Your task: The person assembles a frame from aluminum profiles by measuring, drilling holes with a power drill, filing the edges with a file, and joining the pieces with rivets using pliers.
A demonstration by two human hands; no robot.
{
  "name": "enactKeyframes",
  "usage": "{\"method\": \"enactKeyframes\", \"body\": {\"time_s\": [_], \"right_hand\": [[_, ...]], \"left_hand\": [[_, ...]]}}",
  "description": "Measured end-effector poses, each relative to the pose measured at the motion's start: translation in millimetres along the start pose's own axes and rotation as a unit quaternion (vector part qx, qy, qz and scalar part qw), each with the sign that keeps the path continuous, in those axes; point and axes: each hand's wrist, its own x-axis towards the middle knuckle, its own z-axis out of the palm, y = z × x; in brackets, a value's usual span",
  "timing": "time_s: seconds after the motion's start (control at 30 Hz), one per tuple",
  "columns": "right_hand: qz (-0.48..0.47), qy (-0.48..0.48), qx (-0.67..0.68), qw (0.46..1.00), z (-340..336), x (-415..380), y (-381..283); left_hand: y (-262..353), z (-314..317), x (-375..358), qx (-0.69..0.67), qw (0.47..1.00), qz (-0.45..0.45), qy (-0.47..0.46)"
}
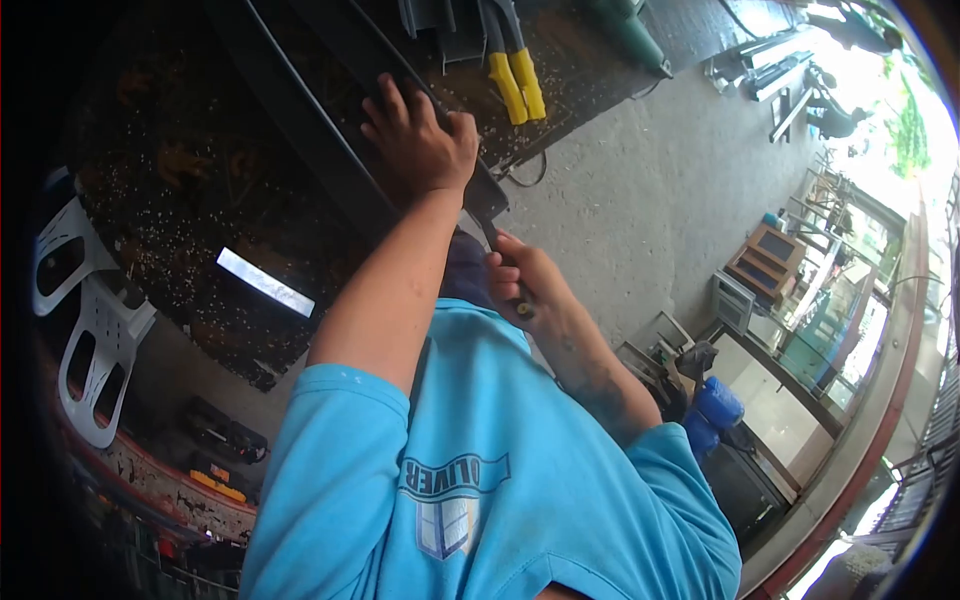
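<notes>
From the head, the camera faces down, close

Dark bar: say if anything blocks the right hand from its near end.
Nothing visible does. The left hand rests on the dark bar, and the right hand holds a tool by the bar's near end. The yellow handles lie off to the right.

"OLIVER" lettering (455,475), upside down, on blue shirt (570,470)

Left arm (390,265) outstretched, left grip (425,145) palm down, fingers (393,98) spread, right forearm (585,345) angled inward, right grip (520,272) curled.
</notes>
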Motion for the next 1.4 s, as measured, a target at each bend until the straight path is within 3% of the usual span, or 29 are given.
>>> {"method": "enactKeyframes", "body": {"time_s": [0.03,0.07,0.2,0.27,0.4,0.57,0.67,0.7,0.8,0.83,0.93,1.13,1.2,1.33,1.4], "right_hand": [[0.043,-0.082,-0.015,0.996,-15,-1,-8],[0.044,-0.087,-0.023,0.995,-25,0,-8],[-0.053,-0.002,-0.115,0.992,-9,-26,-4],[0.069,-0.069,-0.011,0.995,-24,-18,-30],[0.045,-0.069,-0.077,0.994,-20,-27,-30],[0.111,-0.061,-0.055,0.99,-13,0,-40],[0.09,-0.05,-0.118,0.988,-7,6,-43],[0.152,-0.066,-0.064,0.984,-16,16,-52],[0.148,-0.075,-0.099,0.981,-10,-20,-64],[0.195,-0.103,-0.072,0.973,-16,2,-65],[0.231,-0.062,-0.032,0.97,-10,5,-72],[0.149,-0.068,-0.114,0.98,-7,12,-80],[0.228,-0.122,-0.055,0.964,-15,-5,-94],[0.179,-0.031,-0.073,0.981,6,5,-83],[0.224,-0.088,-0.069,0.968,-2,-3,-99]], "left_hand": [[1,1,2,-0.004,1.0,-0.001,0.006],[-1,1,5,-0.002,1.0,-0.005,0.009],[-1,-1,4,0.009,1.0,-0.007,0.001],[2,1,4,0.002,1.0,-0.001,0.003],[-1,5,4,0.021,0.999,-0.005,0.027],[-2,7,3,0.001,1.0,-0.002,0.026],[-3,8,1,0.015,0.999,0.008,0.031],[-1,5,2,0.011,0.999,0.006,0.03],[-1,5,2,-0.009,0.999,-0.004,0.041],[-2,6,1,-0.014,0.999,-0.005,0.042],[-1,5,2,-0.02,0.999,-0.007,0.042],[1,7,5,-0.019,0.999,-0.004,0.051],[-1,6,2,-0.014,0.999,-0.006,0.049],[0,4,2,-0.006,0.999,-0.01,0.033],[-1,4,6,-0.013,0.999,-0.01,0.04]]}}
